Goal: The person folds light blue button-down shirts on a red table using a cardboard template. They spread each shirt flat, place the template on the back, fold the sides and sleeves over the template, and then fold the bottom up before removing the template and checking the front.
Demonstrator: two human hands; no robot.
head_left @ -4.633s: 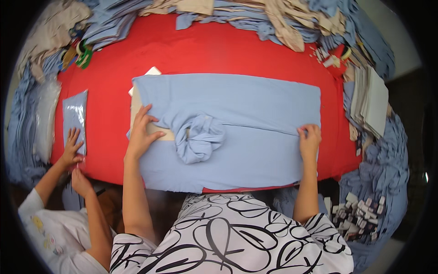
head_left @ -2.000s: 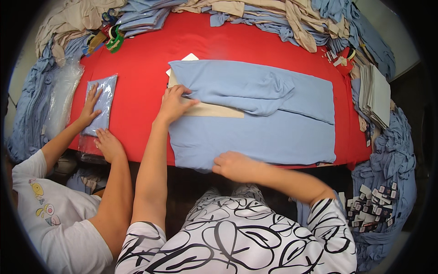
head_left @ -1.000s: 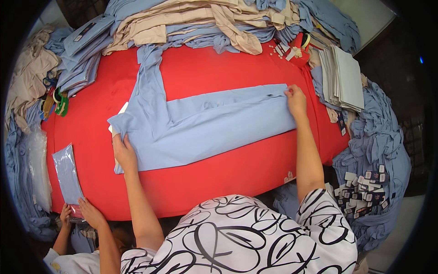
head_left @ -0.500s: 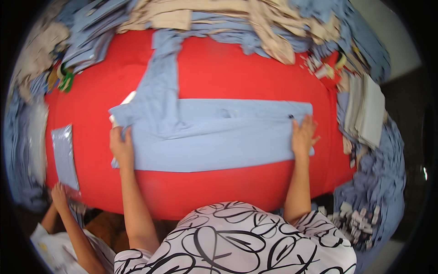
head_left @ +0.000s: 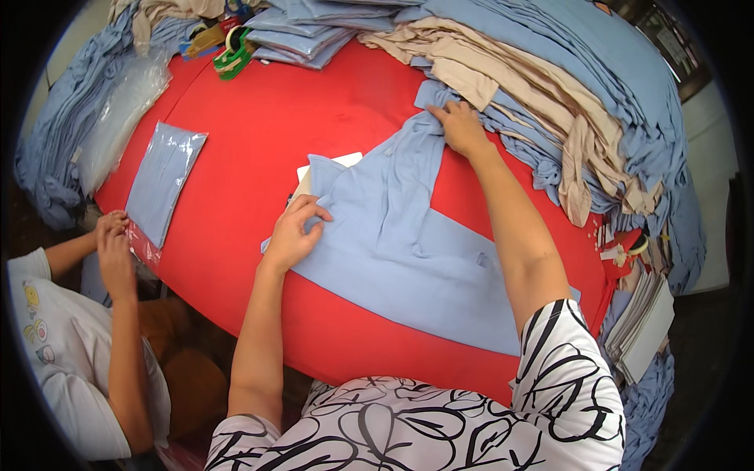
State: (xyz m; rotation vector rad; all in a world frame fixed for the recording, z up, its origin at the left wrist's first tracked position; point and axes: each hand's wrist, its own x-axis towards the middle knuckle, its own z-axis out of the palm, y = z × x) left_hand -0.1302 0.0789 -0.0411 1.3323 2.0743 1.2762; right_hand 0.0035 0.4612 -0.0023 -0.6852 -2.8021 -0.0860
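Blue garment (head_left: 369,228) partly behind right arm (head_left: 522,228), co-worker (head_left: 75,373) cut off left.

Table, one: red-covered tabletop (head_left: 330,94). Pale wall (head_left: 713,228), beyond far right corner; second pale stretch (head_left: 64,49), past left edge. Dark patterned area (head_left: 669,39), beyond far edge, kind unclear. Dim space (head_left: 216,334), under near edge. Light: soft, even.

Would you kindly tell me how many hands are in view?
4: the wearer's left hand on the blue garment, right hand on its outstretched sleeve, and a co-worker's two hands beside the lower end of a bagged garment.
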